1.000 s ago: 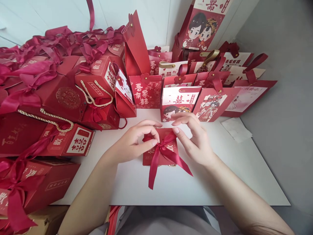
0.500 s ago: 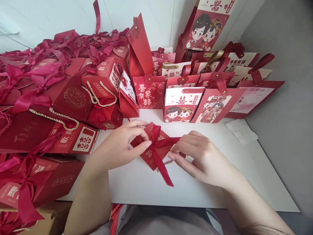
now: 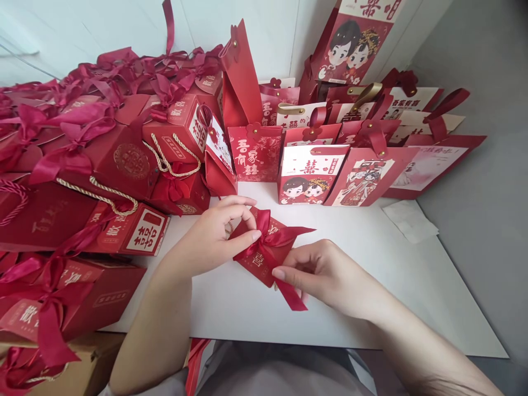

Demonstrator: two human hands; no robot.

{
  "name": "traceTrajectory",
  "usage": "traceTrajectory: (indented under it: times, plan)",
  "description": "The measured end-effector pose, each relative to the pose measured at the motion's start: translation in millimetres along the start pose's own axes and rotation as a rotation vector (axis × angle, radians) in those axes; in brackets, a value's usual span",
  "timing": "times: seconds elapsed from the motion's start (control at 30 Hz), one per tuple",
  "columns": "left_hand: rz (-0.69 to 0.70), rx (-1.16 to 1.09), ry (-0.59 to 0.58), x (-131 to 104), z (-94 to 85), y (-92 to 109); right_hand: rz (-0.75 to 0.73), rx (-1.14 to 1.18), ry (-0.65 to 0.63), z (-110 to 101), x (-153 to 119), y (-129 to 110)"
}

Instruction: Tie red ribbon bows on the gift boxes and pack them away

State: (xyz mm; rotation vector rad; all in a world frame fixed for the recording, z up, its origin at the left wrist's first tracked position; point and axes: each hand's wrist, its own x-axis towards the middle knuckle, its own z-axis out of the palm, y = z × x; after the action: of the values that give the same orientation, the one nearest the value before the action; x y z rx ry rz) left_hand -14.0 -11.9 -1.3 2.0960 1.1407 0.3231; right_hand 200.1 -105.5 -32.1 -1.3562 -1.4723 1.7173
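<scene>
A small red gift box (image 3: pixel 254 268) with gold lettering lies on the white table in front of me. Across its top runs a dark red satin ribbon (image 3: pixel 284 235) tied in a bow. My left hand (image 3: pixel 218 234) pinches the bow's left loop near the knot between thumb and forefinger. Lower on the right, my right hand (image 3: pixel 319 275) has thumb and fingers closed on a hanging ribbon tail, whose end sticks out below them. The other tail points to the right, free. Bits of gold cord peek out beside the box.
Stacked red gift boxes (image 3: pixel 107 154) with ribbons and cord handles fill the left side. Several red and white paper gift bags (image 3: pixel 311 170) stand at the back. A white tissue (image 3: pixel 410 220) lies at the right, near a grey wall (image 3: pixel 487 192). A cardboard box (image 3: pixel 93 360) sits lower left.
My right hand has moved from the right-pointing tail down to the lower tail and closed on it. My left hand stays at the knot; a loop now stands up there.
</scene>
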Motion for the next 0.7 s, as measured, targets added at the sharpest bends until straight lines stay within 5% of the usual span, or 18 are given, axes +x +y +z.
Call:
traceTrajectory:
  times: [0.7]
  plan:
    - [0.022, 0.057, -0.025, 1.4, 7.3, -1.0, -0.04, -0.03, 0.023, 16.7, 2.3, 3.6]
